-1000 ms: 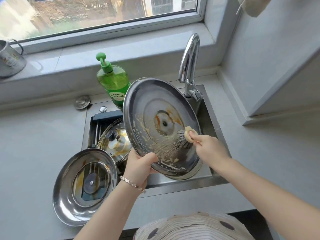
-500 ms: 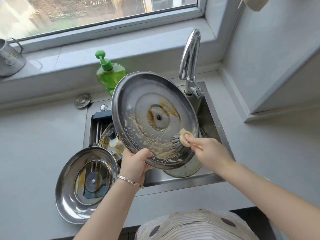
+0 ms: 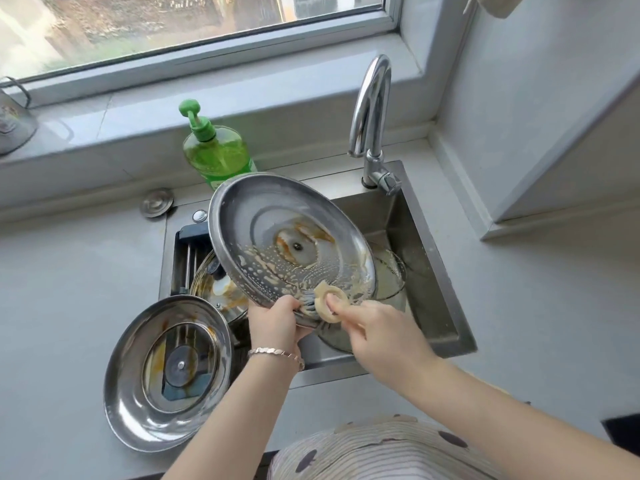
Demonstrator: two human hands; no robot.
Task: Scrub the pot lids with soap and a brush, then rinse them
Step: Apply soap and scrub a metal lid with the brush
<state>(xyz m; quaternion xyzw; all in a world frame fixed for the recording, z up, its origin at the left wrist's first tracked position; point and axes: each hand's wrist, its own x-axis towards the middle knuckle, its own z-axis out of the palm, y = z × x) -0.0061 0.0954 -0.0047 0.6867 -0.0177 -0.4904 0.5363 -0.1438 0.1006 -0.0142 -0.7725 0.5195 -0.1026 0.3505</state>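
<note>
The grey table (image 3: 69,306) ran under the window, with the steel sink (image 3: 436,278) set into it toward the back edge. Above the sink a large steel pot lid (image 3: 256,220) was held tilted, its inner face toward the camera, with tan suds over its lower half and brown stains round the centre. A second steel lid (image 3: 138,407) lay inner face up on the table at the sink's front left corner, partly overhanging the basin. A glass lid (image 3: 214,292) lay inside the sink on the left, partly hidden behind the held lid; another clear piece (image 3: 393,275) showed under the held lid's right edge. The tap (image 3: 372,105) rose at the sink's back right corner, and the green soap bottle (image 3: 218,154) stood at the back edge, just behind the held lid. The left hand (image 3: 277,323) gripped the held lid's lower rim, fingers curled round it. The right hand (image 3: 381,337) clasped the brush (image 3: 329,303), a fingertip pressing its pale round head, bristles against the lid's lower edge, just beside the left hand. A metal plug (image 3: 156,202) lay on the table beside the sink's back left corner.
</note>
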